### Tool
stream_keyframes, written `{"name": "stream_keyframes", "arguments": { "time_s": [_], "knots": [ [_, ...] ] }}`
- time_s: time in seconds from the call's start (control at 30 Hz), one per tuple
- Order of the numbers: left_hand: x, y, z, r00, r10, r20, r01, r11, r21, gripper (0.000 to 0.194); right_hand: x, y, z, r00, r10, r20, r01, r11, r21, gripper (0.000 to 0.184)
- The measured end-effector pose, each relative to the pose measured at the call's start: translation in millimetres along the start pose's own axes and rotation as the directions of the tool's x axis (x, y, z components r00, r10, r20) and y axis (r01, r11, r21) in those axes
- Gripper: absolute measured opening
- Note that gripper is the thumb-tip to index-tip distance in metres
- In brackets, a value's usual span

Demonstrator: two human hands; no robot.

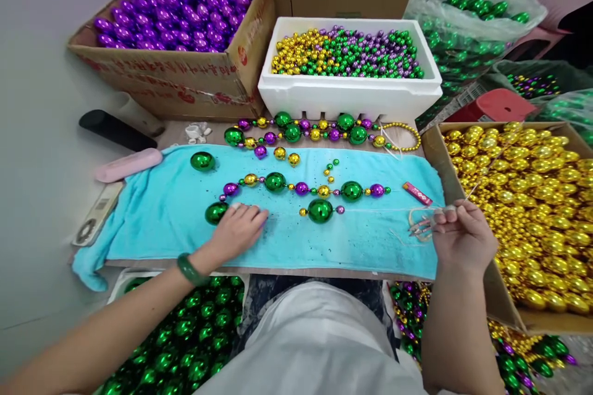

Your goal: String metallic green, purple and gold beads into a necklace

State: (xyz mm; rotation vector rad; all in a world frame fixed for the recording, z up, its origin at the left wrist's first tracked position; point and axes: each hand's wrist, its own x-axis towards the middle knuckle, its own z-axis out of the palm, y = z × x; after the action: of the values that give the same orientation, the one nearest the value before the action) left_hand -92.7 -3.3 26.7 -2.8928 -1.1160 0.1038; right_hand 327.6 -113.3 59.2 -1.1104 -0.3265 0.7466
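Note:
My left hand (pixel 241 226) lies palm down over beads on the blue towel (pixel 152 222), fingers bent and partly hiding them. A large green bead (pixel 215 213) shows beside its fingertips. At the right, my right hand (pixel 463 231) pinches a thin clear string (pixel 389 210), pulled nearly straight above the towel. On that string sit a large green bead (pixel 320 211), a small gold bead (pixel 303 212) and a small purple bead (pixel 340 210). Behind it runs a strung row with a purple bead (pixel 302 189) and green beads (pixel 352 191).
A finished-looking strand (pixel 315 134) lies behind the towel. Boxes of purple beads (pixel 176 9), mixed small beads (pixel 347 52) and gold beads (pixel 523 197) surround the table. Scissors (pixel 419 226) and a small red packet (pixel 417 193) lie near my right hand; a loose green bead (pixel 202 161) is left.

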Motion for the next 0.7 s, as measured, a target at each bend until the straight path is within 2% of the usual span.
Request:
{"name": "stream_keyframes", "arguments": {
  "time_s": [0.13, 0.23, 0.3, 0.33, 0.4, 0.47, 0.5, 0.53, 0.6, 0.7],
  "knots": [
    [-11.0, -35.3, -3.1, 1.000, -0.003, 0.019, 0.003, 1.000, 0.022, 0.033, 8.0, -0.7, -9.2, 0.996, 0.019, -0.087, -0.021, 0.999, -0.031, 0.008],
    [-18.7, -50.5, -6.2, 0.995, 0.085, 0.059, -0.078, 0.992, -0.101, 0.030, 10.0, 4.3, -14.0, 0.996, 0.040, -0.076, -0.049, 0.991, -0.125, 0.006],
    [-18.5, -62.1, -9.3, 0.994, 0.090, 0.062, -0.077, 0.979, -0.187, 0.037, 9.5, 9.9, -13.4, 0.998, 0.048, -0.042, -0.055, 0.980, -0.192, 0.008],
    [-16.2, -70.1, -10.9, 0.998, 0.040, 0.041, -0.031, 0.977, -0.210, 0.040, 8.7, 12.7, -11.2, 0.998, 0.050, -0.026, -0.054, 0.976, -0.210, 0.008],
    [-8.6, -90.6, -13.5, 0.986, -0.159, -0.057, 0.144, 0.967, -0.212, 0.039, 6.6, 16.9, -3.6, 0.998, 0.063, 0.003, -0.060, 0.976, -0.211, 0.010],
    [0.7, -114.2, -14.2, 0.915, -0.360, -0.184, 0.319, 0.923, -0.215, 0.034, 4.3, 18.8, 5.9, 0.998, 0.063, 0.029, -0.056, 0.979, -0.198, 0.009],
    [5.3, -125.3, -13.8, 0.876, -0.421, -0.234, 0.372, 0.900, -0.227, 0.031, 3.3, 18.9, 10.3, 0.997, 0.062, 0.045, -0.052, 0.979, -0.199, 0.008],
    [9.9, -135.0, -13.0, 0.845, -0.458, -0.276, 0.399, 0.883, -0.246, 0.029, 2.5, 18.6, 14.0, 0.997, 0.059, 0.056, -0.046, 0.978, -0.205, 0.008],
    [19.1, -148.0, -11.2, 0.813, -0.477, -0.333, 0.389, 0.871, -0.300, 0.024, 1.1, 17.4, 18.9, 0.996, 0.047, 0.072, -0.030, 0.974, -0.224, 0.010],
    [37.8, -148.4, -10.6, 0.810, -0.447, -0.379, 0.316, 0.878, -0.360, 0.019, -1.5, 17.1, 22.1, 0.996, 0.035, 0.085, -0.014, 0.973, -0.232, 0.018]
  ]
}}
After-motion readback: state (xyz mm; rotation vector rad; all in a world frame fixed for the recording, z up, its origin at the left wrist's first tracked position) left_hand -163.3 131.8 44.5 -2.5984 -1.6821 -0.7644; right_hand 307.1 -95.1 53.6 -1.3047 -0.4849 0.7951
